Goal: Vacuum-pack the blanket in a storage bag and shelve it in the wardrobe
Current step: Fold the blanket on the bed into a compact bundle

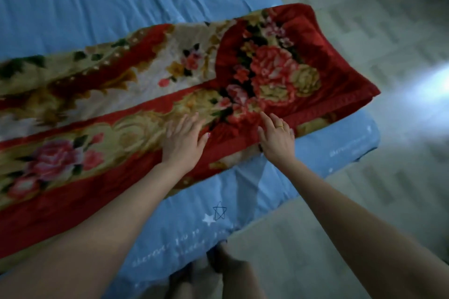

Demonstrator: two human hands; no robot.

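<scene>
**Both hands flat on folded blanket**

Left hand [183, 139] and right hand [277, 138] are pressing down, fingers spread, gripping nothing. Blanket [150, 104] is lying folded in a long strip across the blue bed [97, 0].

Folded red floral blanket [184, 94] was laid across blue bed sheet [97, 2]. Left hand [184, 141] & right hand [277, 138] were pressed flat on its near edge, fingers straight.
</scene>
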